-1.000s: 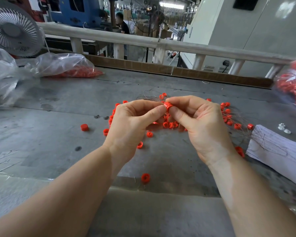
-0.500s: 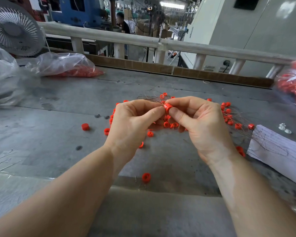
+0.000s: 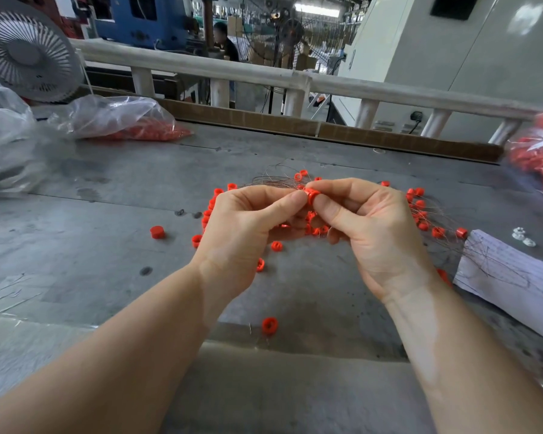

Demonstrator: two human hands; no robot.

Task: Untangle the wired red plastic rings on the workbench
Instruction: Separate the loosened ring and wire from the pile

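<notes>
Grey and scuffed, the counter (image 3: 113, 277) of a factory hall carries the work, with a pale railing at its far edge. One red ring (image 3: 311, 195) is held raised above the counter's middle, pinched between thumb and forefinger of the right hand (image 3: 376, 236) and met at its 9 o'clock side by the fingertips of the left hand (image 3: 242, 233); the remaining fingers of both hands are curled inward, so neither hand is spread. Set against the views of a second and half a second ago, the ring is held in nearly the same spot and the same pinch is kept; only a slight turning of the ring between the fingertips can be made out. No wire is seen to come free, so this ring is judged to be mid-release and the task only a small way along.

Beneath and behind the hands the tangle of thin wires and rings (image 3: 420, 211) is spread on the counter, from 12 o'clock round to 3 o'clock of the held ring. Loose rings, apparently freed, lie apart: one at 9 o'clock (image 3: 157, 232), one near the counter's front edge at 6 o'clock (image 3: 269, 325). A sheet of white paper (image 3: 508, 270) lies at 4 o'clock, partly under stray wires. A clear bag of red parts (image 3: 123, 120) rests at 10 o'clock, a second bag (image 3: 539, 158) at 2 o'clock, and a fan (image 3: 22, 48) stands in the far corner at 10 o'clock.
</notes>
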